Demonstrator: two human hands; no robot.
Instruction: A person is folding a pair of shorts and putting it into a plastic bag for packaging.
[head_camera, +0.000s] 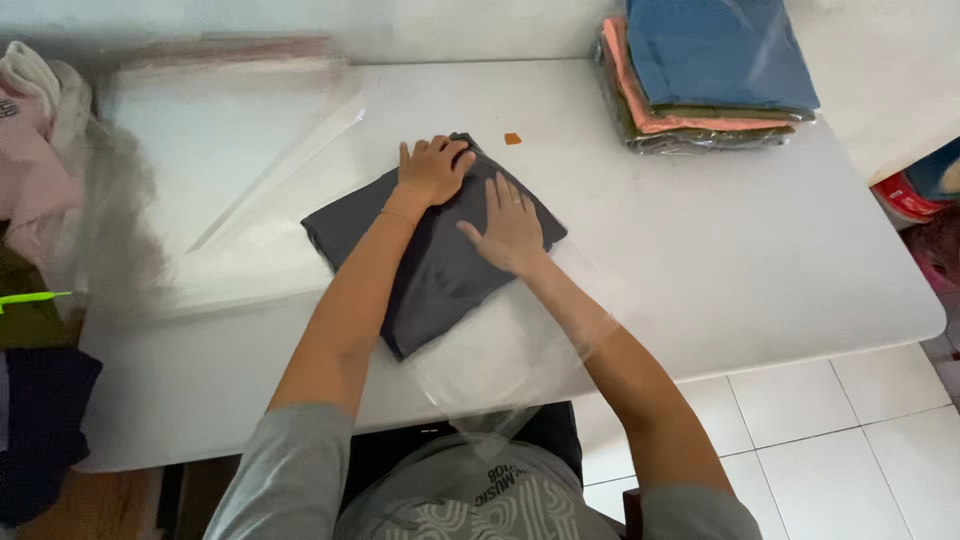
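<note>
Both hands, left hand (432, 170) and right hand (513, 228), lay flat, fingers apart, on the soft folded grey garment (430, 270); glossy bagged clothes (700, 80) sat at one o'clock.

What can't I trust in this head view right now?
- dark grey folded garment: its middle is hidden under the left hand and right hand.
- clear plastic bag: its edges are too faint to trace against the white table.
- stack of bagged clothes: cut off by the top edge.
- pile of clothes: cut off at left, blurred.
</note>
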